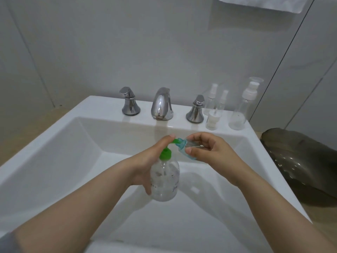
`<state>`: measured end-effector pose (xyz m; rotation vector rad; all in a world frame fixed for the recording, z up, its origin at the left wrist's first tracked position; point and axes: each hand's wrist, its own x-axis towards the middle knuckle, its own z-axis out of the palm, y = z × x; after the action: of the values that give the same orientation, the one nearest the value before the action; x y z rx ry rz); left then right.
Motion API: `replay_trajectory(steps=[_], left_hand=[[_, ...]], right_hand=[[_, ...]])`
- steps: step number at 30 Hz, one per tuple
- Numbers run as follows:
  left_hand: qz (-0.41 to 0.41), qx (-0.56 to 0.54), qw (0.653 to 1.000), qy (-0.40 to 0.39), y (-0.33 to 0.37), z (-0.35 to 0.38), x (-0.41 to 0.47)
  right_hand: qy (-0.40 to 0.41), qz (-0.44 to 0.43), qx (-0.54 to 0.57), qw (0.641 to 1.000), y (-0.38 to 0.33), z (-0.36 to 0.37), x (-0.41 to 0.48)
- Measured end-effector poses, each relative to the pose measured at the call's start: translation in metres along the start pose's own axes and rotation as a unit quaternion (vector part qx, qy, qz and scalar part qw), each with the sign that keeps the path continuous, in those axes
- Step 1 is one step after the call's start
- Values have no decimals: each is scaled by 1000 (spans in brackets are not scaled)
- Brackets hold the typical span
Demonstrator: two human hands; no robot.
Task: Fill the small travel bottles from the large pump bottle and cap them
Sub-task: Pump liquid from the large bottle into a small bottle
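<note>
The pump bottle (pixel 165 181) hangs above the sink (pixel 102 105) basin in the left hand (pixel 145 167). That hand's fingers curl round the clear body and one digit lies on top of the green pump head (pixel 165 154). The pump's spout (pixel 176 141) points right and away from the person, straight at the small blue-tinted travel bottle (pixel 184 146). The right hand (pixel 209 148) pinches this bottle between thumb and fingertips. Everything turns on that meeting point: the small bottle lies tilted, its long axis running from the spout down toward the right, with its mouth end up against the spout tip. Whether the tip actually sits inside the mouth is too blurred to tell. The left hand is the one placed to press, so the next push probably needs the right hand to keep the mouth steady under the spout, or liquid could run into the basin. Nothing stands between the two hands. On the ledge behind are the faucet (pixel 162 104) and two handles (pixel 129 102) (pixel 196 110). To their right, well apart from the hands, are two slim spray bottles (pixel 211 101) (pixel 221 102), a short bottle (pixel 212 121) and a taller capped bottle (pixel 240 108), all looking empty. A dark dish (pixel 300 156) sits beside the sink on the right.
</note>
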<state>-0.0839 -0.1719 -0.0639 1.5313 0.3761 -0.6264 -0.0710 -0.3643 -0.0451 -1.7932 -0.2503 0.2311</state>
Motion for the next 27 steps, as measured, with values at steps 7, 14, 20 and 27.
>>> replay_trajectory(steps=[7,14,20,27], left_hand=[[18,-20,999,24,0,-3,7],[12,-22,999,29,1,-1,6],[2,-5,1000,8,2,-7,4],[2,28,999,-18,2,-8,5]], right_hand=[[-6,3,-6,1000,2,4,3],[-7,7,-23,1000,2,6,2],[-5,7,-26,1000,0,5,0],[3,-1,-12,1000,-2,4,0]])
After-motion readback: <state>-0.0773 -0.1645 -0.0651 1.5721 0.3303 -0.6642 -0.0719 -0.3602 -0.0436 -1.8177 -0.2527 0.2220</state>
